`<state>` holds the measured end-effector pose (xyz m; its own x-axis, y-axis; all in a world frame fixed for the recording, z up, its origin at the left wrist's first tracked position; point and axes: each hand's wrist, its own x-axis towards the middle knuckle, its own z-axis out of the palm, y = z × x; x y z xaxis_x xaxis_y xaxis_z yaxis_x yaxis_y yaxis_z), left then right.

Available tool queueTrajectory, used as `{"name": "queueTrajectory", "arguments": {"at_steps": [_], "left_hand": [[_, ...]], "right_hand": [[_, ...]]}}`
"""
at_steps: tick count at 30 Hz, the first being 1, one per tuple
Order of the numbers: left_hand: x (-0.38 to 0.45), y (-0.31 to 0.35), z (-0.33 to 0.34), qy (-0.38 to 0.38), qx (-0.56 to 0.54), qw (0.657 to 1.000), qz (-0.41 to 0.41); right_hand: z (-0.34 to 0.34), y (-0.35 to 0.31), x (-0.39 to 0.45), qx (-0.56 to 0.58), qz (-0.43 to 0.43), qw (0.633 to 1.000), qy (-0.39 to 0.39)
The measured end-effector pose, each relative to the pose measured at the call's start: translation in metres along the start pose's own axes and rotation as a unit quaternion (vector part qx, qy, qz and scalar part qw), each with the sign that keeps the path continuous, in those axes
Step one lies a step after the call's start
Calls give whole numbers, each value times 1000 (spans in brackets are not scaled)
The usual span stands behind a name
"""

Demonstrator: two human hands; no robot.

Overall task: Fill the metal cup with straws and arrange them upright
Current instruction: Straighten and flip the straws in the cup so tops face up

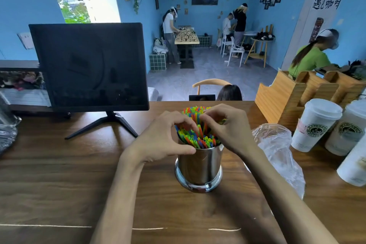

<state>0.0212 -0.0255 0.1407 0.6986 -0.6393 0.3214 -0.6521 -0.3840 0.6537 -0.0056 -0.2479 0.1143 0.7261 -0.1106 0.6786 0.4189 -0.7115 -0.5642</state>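
Observation:
A shiny metal cup point(199, 166) stands on the wooden counter point(79, 174), in the middle of the head view. It is packed with several bright straws point(198, 136) in green, blue, orange and red, most of them roughly upright and some leaning toward the far side. My left hand point(166, 136) is at the cup's left rim, thumb on the rim and curled fingers among the straw tops. My right hand point(225, 127) is over the right side of the bundle, its curled fingers pinching straws. Both hands hide part of the straws.
A dark monitor point(89, 65) on a stand is at the back left. A crumpled clear plastic bag point(277, 148) lies just right of the cup. White lidded paper cups point(315, 125) and a wooden organiser point(287, 95) fill the right side. People are at tables beyond the counter.

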Motion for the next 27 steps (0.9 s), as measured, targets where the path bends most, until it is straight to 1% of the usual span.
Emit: {"name": "queueTrajectory", "arguments": {"at_steps": [2, 4, 6, 9, 14, 19, 24, 27], "left_hand": [[2, 1, 0, -12, 24, 1000, -1], [5, -1, 1, -9, 43, 999, -4], [6, -4, 3, 11, 48, 999, -6], [8, -6, 6, 49, 27, 998, -6], [9, -8, 6, 71, 24, 997, -4], [8, 0, 5, 120, 29, 992, 8], [8, 9, -1, 180, -3, 984, 8], [10, 18, -3, 230, -66, 971, 25]], "right_hand": [[0, 1, -3, 7, 9, 1000, -3], [-1, -2, -2, 13, 17, 1000, -3], [-2, -4, -2, 9, 22, 1000, -10], [-2, -5, -1, 15, 27, 999, -14], [-4, -6, -1, 11, 26, 999, -29], [-6, -8, -1, 16, 31, 998, -52], [-8, -15, -3, 42, 25, 996, -72], [-9, -19, -4, 66, 29, 994, -86]]}}
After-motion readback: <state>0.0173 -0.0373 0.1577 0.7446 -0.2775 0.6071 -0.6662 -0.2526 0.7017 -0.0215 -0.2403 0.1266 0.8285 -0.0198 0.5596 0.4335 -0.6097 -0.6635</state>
